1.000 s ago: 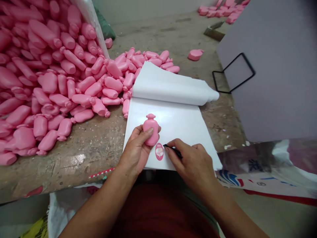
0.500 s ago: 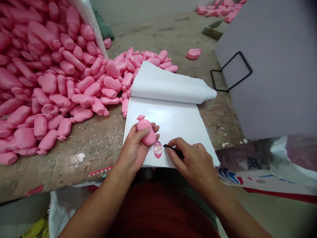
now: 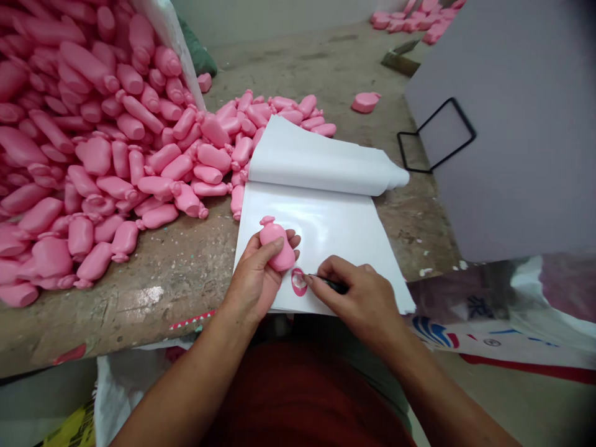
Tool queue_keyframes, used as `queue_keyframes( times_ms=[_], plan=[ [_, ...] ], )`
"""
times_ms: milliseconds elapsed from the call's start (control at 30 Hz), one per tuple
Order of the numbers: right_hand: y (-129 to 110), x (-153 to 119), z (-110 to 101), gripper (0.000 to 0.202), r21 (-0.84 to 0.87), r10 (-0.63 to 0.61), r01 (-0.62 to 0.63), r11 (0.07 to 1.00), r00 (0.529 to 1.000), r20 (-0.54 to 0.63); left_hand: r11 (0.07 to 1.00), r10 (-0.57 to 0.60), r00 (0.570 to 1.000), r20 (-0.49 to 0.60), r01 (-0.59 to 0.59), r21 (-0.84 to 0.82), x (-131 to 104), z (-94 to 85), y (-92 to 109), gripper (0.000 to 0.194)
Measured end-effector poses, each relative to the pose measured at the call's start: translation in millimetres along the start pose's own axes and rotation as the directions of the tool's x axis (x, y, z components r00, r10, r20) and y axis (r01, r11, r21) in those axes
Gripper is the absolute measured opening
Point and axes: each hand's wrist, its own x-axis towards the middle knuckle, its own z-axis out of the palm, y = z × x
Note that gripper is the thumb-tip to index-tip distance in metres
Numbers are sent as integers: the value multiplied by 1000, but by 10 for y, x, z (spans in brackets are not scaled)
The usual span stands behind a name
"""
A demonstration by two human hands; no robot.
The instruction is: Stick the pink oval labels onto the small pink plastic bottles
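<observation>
Pink bottle (image 3: 283, 256): clamped in the fingers of the left hand (image 3: 257, 276), over white sheets (image 3: 335, 230). Right hand (image 3: 361, 292): fingers clamped on a black tool (image 3: 336, 285), beside an oval label (image 3: 298, 283).

Soft, muted indoor light, with glare on the white sheets (image 3: 326, 242).

The light appeared to fall from above, its source out of frame; it left a pale sheen on the paper and a speckled bright patch on the worktop (image 3: 214, 239), near its front edge. The pink bottles (image 3: 97, 155) caught small soft highlights, while those deep in the upper left sank into shadow. The red clothing (image 3: 307, 391) was dark, and the grey panel (image 3: 503, 149) looked flat and dim. Print on the oval label (image 3: 298, 290) was too blurred to read. Wide-angle distortion stretched the edges, and the corners at right darkened.
</observation>
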Motion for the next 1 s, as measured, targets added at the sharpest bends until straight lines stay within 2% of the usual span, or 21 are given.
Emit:
queue_keyframes(
  times_ms=[100, 200, 300, 433, 633, 1000],
  plan=[
    [-14, -19, -125, 32, 376, 92, -127, 918, 990, 108, 1000, 8, 1000, -3, -8, 21, 6, -7, 5, 27],
    [-38, -16, -239, 32, 541, 108, -174, 823, 982, 152, 995, 38, 999, 34, -41, 88, -37, -7, 0, 31],
    [-79, 3, -300, 31, 572, 69, -152, 806, 984, 165, 988, 16, 992, 128, -35, 151, -144, 17, -11, 31],
    [-131, 20, -318, 28, 585, 36, -105, 804, 991, 128, 988, -98, 971, 216, 68, 141, -307, 78, -23, 30],
    [-99, 9, -301, 26, 609, 17, -84, 789, 993, 116, 979, -173, 954, 246, 138, 153, -426, 142, -29, 44],
    [-59, -1, -279, 27, 637, -10, -74, 768, 992, 128, 977, -175, 950, 260, 135, 168, -471, 176, -42, 48]
  ],
)
